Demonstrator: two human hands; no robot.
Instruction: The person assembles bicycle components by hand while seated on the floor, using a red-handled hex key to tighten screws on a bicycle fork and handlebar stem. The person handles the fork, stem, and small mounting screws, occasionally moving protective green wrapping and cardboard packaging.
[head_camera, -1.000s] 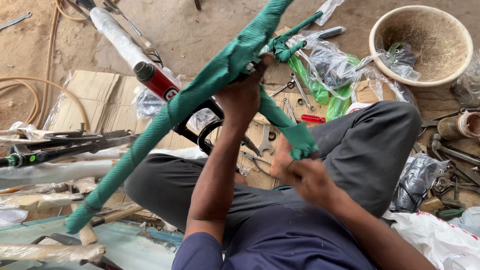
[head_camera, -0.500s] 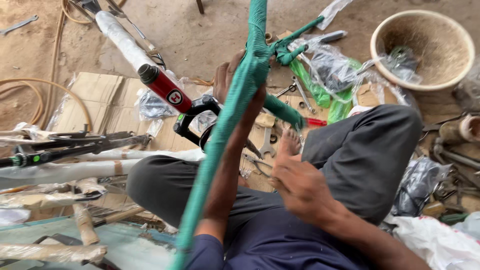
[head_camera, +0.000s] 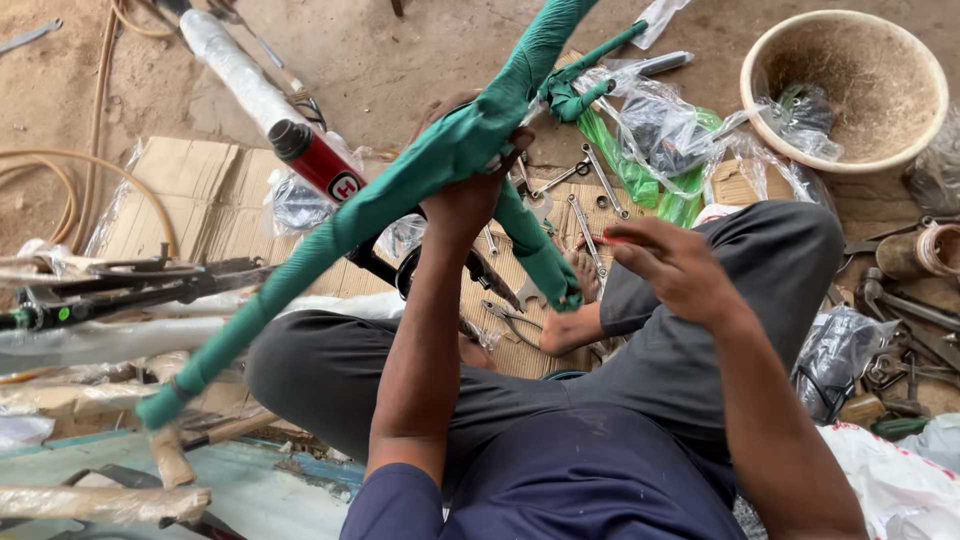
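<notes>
Dirt floor; spanners (head_camera: 575, 200), bowl (head_camera: 845, 90) beside green-wrapped frame (head_camera: 420, 175).

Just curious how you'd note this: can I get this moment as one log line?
left hand: grips green-wrapped bike frame | right hand: pinches small red thing, apart from frame | seated over spanners on cardboard

Even soft daylight, faint shadows, wide-angle edge distortion

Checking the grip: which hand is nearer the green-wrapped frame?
Left. The left hand grips the green-wrapped frame at its junction; the right hand hangs apart, right of its lower tube.
</notes>
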